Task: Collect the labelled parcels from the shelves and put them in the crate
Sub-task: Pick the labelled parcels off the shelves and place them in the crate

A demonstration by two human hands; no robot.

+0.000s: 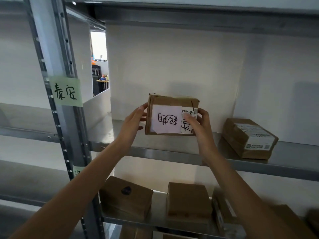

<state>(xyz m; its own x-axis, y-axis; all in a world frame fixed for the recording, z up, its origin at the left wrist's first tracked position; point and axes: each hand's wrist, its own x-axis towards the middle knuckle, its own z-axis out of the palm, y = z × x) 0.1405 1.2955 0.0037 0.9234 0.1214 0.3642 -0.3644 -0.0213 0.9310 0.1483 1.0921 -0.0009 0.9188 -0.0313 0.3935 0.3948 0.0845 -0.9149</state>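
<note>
Head view, parcel [166, 116]: small cardboard box, handwritten white label facing the camera, held up over the middle shelf [172, 147].
Grip: left hand [133, 121] and right hand [198, 124] clasp opposite short ends.
Handling: likely light, stiff; side hold suits.

Two hands [133, 121], about six cardboard parcels [172, 116], two green tags [66, 91].

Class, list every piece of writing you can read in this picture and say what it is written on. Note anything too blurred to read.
"泰安": handwritten on the green note on the shelf post.
Held parcel: black handwriting on its white label, upside down, not legible.
Parcel at right: printed label, too small to read.
Lower green note: mostly hidden.
</note>
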